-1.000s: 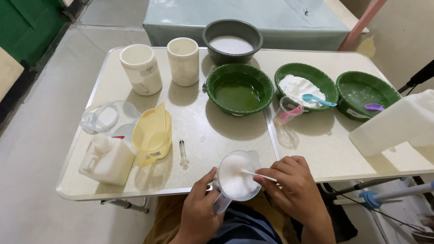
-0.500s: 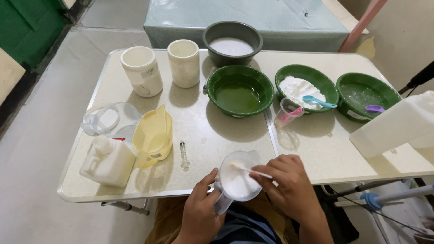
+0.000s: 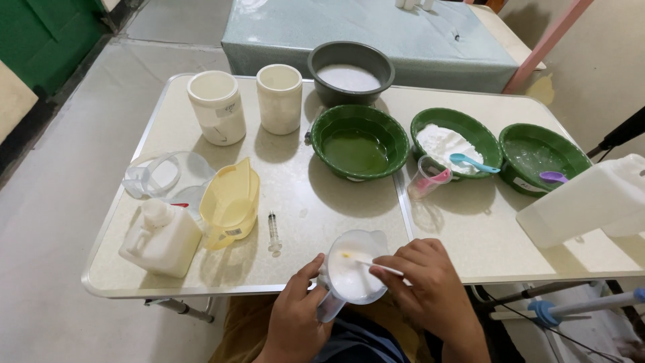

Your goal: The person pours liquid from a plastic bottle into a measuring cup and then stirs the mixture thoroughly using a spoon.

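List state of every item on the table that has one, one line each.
clear cup: holds white stuff, held at table edge
left hand: grips the cup
right hand: holds a white stick in the cup
grey bowl: white contents
middle green bowl: green liquid
second green bowl: white powder, blue spoon
right green bowl: clear wet contents, purple spoon
yellow jug: upright
syringe: lying flat

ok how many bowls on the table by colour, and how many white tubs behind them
Green bowls: 3, one with green liquid, one with white powder, one nearly empty
Grey bowls: 1, holding white powder
White tubs: 2, a left one and a right one
Total: 6
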